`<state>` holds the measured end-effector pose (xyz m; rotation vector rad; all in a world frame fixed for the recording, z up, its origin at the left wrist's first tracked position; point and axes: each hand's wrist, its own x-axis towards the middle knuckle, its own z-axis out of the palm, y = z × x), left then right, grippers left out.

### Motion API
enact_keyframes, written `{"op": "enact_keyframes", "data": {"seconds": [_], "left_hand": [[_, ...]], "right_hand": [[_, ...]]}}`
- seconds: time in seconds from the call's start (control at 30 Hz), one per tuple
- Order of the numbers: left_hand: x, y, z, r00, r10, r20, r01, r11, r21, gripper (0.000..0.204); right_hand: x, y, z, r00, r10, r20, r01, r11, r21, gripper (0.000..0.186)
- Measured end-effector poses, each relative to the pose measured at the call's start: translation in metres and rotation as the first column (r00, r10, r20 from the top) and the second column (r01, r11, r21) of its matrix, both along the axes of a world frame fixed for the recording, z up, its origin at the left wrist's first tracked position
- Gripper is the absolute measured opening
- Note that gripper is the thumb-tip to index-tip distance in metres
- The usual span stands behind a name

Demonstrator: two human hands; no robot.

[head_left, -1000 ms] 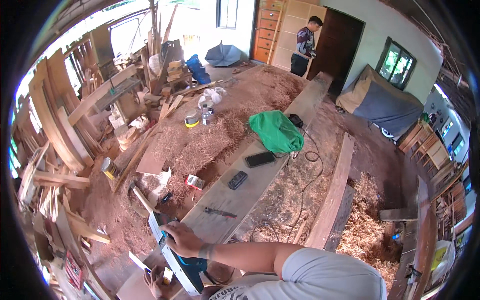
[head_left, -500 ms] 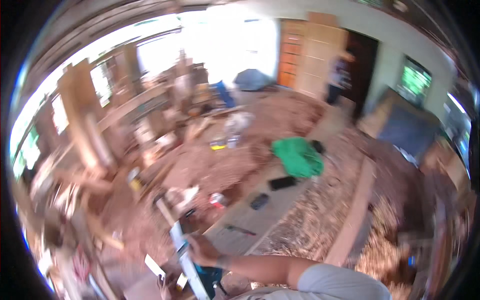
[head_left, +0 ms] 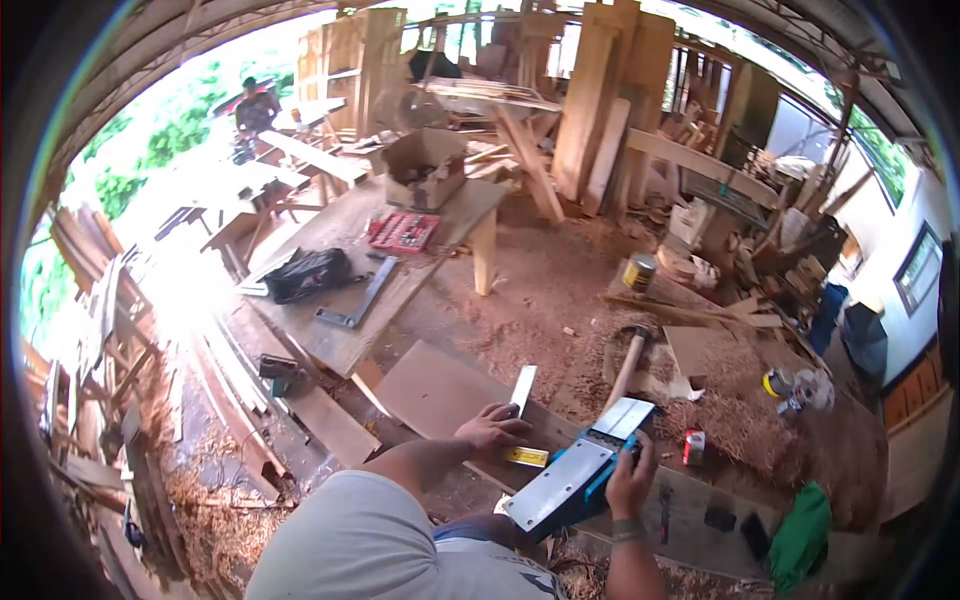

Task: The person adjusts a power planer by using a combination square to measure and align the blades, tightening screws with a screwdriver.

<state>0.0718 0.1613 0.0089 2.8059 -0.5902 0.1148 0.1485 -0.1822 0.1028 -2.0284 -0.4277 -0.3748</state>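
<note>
My right hand [head_left: 630, 480] grips the side of a blue electric planer [head_left: 565, 484], whose flat silver sole faces up, tilted, in front of my body. To its left, my left hand [head_left: 492, 428] is closed on a small square; its silver blade [head_left: 523, 388] sticks up past the fingers and a yellow part [head_left: 527, 457] shows beside them. My fingers hide where the two parts meet. Just beyond the planer lies a hammer [head_left: 629, 364] with a wooden handle. A brown board [head_left: 425, 385] lies past my left hand.
A wooden table [head_left: 420, 262] at left holds a cardboard box [head_left: 425, 170], a red tool case [head_left: 403, 232], a black bag [head_left: 308, 275] and a large metal square [head_left: 362, 295]. Planks [head_left: 225, 400] lie at left. A green cloth [head_left: 802, 535] is at right. Another person [head_left: 256, 108] is far left.
My view has swung left, bringing in the table and planks; the green cloth has shifted toward the right edge. The planer and the small square stay in my hands.
</note>
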Motion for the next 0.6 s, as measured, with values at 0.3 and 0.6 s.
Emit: {"op": "enact_keyframes", "data": {"seconds": [0.3,0.6], "left_hand": [[0.010,-0.014,0.012,0.995,-0.012,-0.098,0.008,0.999,-0.040,0.070],[0.000,-0.005,-0.002,1.000,0.013,-0.022,-0.013,1.000,-0.019,0.065]], "right_hand": [[0.008,-0.016,-0.004,0.998,0.013,-0.058,-0.011,1.000,0.029,0.040],[0.002,-0.009,-0.003,0.997,0.049,-0.066,-0.046,0.998,0.045,0.041]]}}
